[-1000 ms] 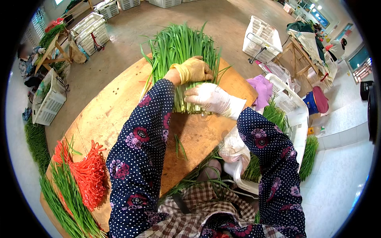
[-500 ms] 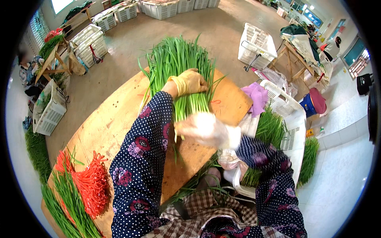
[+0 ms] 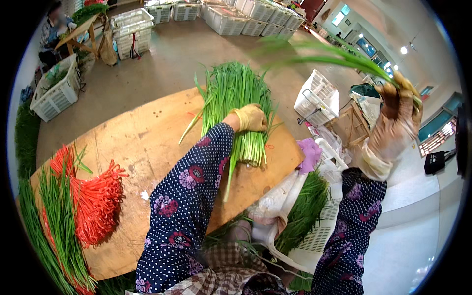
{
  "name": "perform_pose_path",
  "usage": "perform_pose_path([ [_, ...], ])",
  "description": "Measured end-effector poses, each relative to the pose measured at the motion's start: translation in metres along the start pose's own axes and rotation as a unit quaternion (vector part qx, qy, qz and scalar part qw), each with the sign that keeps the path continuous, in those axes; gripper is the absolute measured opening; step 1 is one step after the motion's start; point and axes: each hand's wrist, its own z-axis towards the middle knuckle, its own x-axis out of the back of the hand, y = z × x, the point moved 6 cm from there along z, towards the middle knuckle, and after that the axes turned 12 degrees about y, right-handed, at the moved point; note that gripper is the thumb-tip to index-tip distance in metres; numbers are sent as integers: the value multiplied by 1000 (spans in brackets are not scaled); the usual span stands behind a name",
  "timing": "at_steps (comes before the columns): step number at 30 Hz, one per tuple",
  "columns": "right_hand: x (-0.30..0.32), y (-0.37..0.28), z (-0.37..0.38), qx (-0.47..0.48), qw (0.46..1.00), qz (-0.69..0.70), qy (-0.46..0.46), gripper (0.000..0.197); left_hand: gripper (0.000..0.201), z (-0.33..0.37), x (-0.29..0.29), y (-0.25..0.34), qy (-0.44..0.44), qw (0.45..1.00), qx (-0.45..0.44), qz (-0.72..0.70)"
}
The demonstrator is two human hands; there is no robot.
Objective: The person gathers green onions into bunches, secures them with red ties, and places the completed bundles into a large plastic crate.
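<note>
Left grip (image 3: 251, 118) holds the green bundle (image 3: 237, 93) beneath it.

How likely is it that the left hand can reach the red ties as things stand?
Probably not unless it lets go: the left hand holds the green bundle, across the table from the red ties. Otherwise they look reachable, mostly uncovered from above.

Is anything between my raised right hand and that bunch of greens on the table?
Nothing visible stands between your right hand and the chive-like bunch; only your left hand covers part of it.
</note>
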Motion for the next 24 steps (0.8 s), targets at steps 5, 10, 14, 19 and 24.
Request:
perform_pose_path([
  [5, -89, 27, -49, 34, 990, 35, -130, 20, 33, -5, -7, -9, 24, 999, -10, 39],
  [10, -183, 70, -168, 44, 911, 47, -407, 29, 27, -6, -13, -26, 106, 994, 15, 16],
  [14, -219, 89, -274, 105, 847, 10, -521, 24, 27, 5, -9, 4, 24, 999, 48, 8],
  [19, -230, 105, -384, 6, 619, 26, -785, 16, 29, -16, 2, -11, 102, 993, 58, 17],
  [24, -226, 94, -397, -25, 607, 63, -792, 22, 34, -18, -2, -14, 104, 993, 62, 17],
])
